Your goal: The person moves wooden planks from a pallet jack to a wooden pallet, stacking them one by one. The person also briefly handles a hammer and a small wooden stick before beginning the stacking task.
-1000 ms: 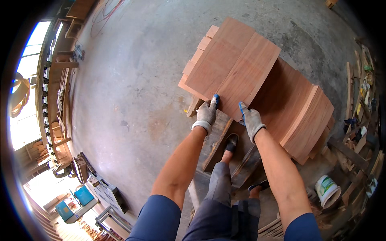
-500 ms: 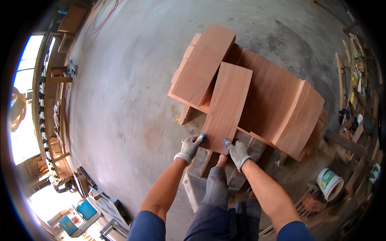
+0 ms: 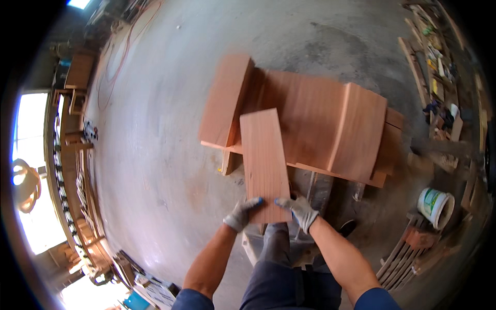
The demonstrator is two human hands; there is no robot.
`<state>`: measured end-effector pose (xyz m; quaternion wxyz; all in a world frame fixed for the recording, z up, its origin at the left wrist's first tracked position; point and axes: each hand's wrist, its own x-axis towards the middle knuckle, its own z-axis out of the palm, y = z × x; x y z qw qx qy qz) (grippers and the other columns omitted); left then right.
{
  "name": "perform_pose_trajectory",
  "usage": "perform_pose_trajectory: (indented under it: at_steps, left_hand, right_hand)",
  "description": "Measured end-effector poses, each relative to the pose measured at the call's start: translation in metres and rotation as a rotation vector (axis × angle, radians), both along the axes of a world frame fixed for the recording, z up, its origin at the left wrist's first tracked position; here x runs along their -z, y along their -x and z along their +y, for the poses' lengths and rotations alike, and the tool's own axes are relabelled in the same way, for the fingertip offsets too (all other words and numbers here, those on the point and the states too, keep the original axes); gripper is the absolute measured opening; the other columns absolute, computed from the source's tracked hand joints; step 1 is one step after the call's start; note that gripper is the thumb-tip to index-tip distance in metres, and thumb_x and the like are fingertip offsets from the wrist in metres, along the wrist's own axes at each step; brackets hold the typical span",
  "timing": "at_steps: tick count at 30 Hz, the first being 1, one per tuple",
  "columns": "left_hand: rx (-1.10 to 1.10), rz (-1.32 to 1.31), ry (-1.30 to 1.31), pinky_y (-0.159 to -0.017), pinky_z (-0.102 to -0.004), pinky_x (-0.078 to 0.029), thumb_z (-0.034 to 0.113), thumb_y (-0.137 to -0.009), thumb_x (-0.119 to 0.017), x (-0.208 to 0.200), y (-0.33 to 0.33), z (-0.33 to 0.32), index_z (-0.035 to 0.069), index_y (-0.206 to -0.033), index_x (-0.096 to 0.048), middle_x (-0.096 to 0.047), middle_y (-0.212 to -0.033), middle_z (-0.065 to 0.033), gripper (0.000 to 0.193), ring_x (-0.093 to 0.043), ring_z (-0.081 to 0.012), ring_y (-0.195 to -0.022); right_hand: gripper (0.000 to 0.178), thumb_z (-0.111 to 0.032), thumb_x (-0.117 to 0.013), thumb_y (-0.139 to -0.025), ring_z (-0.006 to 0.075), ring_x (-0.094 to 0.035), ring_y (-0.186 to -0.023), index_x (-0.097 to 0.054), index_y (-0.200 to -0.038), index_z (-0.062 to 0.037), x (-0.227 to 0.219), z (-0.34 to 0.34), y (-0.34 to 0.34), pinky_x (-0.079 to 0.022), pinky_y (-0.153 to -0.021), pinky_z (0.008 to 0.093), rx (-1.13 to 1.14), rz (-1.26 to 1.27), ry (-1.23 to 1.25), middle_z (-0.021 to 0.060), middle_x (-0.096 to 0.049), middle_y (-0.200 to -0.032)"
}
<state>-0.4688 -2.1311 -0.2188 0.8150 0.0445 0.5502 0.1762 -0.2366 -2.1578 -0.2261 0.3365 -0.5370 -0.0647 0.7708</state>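
A flat reddish-brown wooden board is held between my two gloved hands by its near end. My left hand grips the left edge, its blue-tipped thumb on top. On the right edge my right hand closes the same way, thumb over the face; the fingers beneath are hidden. The board's far part overlaps a low stack of similar boards. In that stack lie a left pile, a wide middle panel and a right pile.
Wooden supports carry the stack above the concrete floor. To the right stand a white bucket and a slatted pallet. Scrap wood lines the far right, and a red hose lies at the far left.
Both hands have drawn the board toward me and turned it, its far end swinging left relative to the stack. My view has also turned, and my feet have shifted.
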Motion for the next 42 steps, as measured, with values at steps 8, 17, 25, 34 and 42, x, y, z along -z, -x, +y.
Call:
perform_pose_trajectory:
  at_steps: [8, 17, 25, 34, 42]
  left_hand:
    - [-0.087, -0.008, 0.121, -0.090, -0.0418, -0.056, 0.026, -0.082, -0.076, -0.120, -0.103, -0.136, -0.001, -0.131, -0.049, -0.063, -0.118, -0.0152, 0.062, -0.064, -0.0277, -0.105]
    - [0.496, 0.039, 0.496, -0.096, -0.0433, -0.052, 0.028, -0.085, -0.072, -0.127, -0.245, -0.254, 0.003, -0.130, -0.052, -0.063, -0.120, -0.0148, 0.055, -0.063, -0.0322, -0.109]
    - [1.022, 0.059, 0.450, -0.093, -0.0475, -0.054, 0.030, -0.085, -0.074, -0.094, -0.397, -0.326, 0.003, -0.133, -0.049, -0.061, -0.124, -0.0175, 0.061, -0.063, -0.0347, -0.108]
    - [1.148, 0.221, 0.488, -0.078, -0.0454, -0.061, 0.027, -0.089, -0.072, -0.083, -0.536, -0.449, 0.000, -0.128, -0.050, -0.061, -0.117, -0.0194, 0.052, -0.061, -0.0376, -0.110]
    - [1.382, 0.288, 0.270, -0.069, -0.0397, -0.050, 0.047, -0.080, -0.074, -0.014, -0.567, -0.535, 0.002, -0.114, -0.060, -0.062, -0.100, -0.0173, 0.058, -0.060, -0.0297, -0.092]
  right_hand:
    - [0.061, -0.031, -0.083, -0.076, 0.0208, -0.066, -0.095, -0.063, -0.118, 0.0073, -0.076, -0.157, -0.078, -0.053, -0.087, 0.0325, -0.023, 0.042, 0.201, 0.0144, -0.068, -0.110]
    - [0.044, -0.027, -0.073, -0.087, 0.0201, -0.061, -0.111, -0.065, -0.119, 0.0028, -0.116, -0.403, -0.136, -0.045, -0.098, 0.0317, 0.760, 0.256, 0.460, 0.0105, -0.067, -0.120]
    - [0.065, -0.044, -0.072, -0.086, 0.0312, -0.057, -0.117, -0.052, -0.138, -0.0111, -0.117, -0.522, -0.178, -0.052, -0.092, 0.0482, 1.295, 0.545, 0.320, 0.0122, -0.060, -0.128]
    - [0.078, -0.057, -0.063, -0.088, 0.0332, -0.049, -0.128, -0.040, -0.145, -0.0092, -0.098, -0.555, -0.218, -0.042, -0.107, 0.0510, 2.236, 0.501, 0.134, 0.0139, -0.050, -0.142]
    - [0.052, -0.036, -0.064, -0.090, 0.0309, -0.060, -0.113, -0.054, -0.131, -0.0058, 0.006, -0.630, -0.245, -0.050, -0.098, 0.0484, 2.359, 0.485, 0.179, 0.0110, -0.062, -0.127]
